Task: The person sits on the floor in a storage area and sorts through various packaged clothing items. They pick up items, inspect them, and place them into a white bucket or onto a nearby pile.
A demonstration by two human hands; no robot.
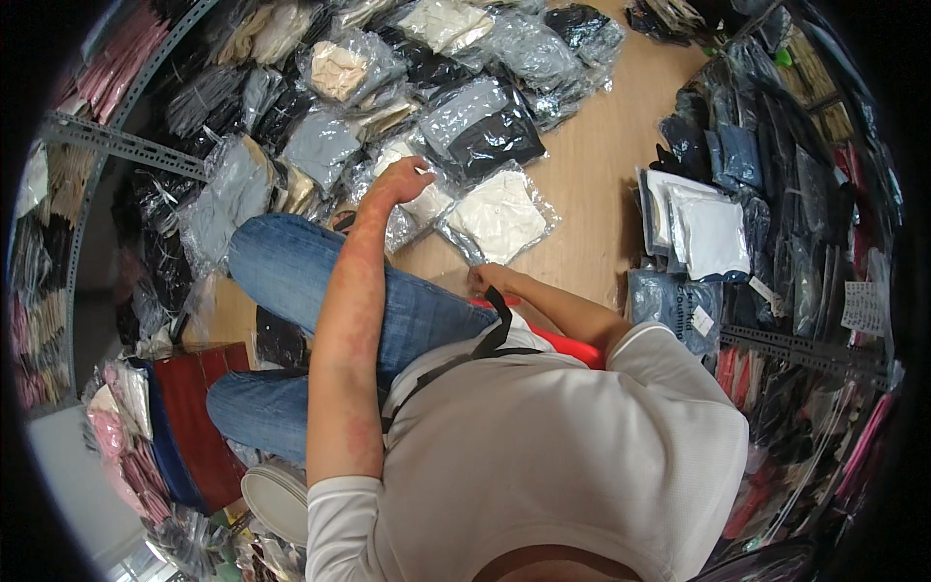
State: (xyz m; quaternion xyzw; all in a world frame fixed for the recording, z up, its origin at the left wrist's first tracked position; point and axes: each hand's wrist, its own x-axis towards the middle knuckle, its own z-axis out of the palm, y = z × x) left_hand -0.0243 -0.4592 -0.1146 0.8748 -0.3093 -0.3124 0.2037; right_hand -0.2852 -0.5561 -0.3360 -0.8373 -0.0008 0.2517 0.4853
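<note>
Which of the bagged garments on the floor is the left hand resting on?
The left hand rests on the small white garment bag beside the knee, not the larger cream-white bag lying apart on bare floor to its right.

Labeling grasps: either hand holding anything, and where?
Left hand rests on a clear bag of white clothing, top edge; grip unclear. Right hand seems empty, near knee.
</note>
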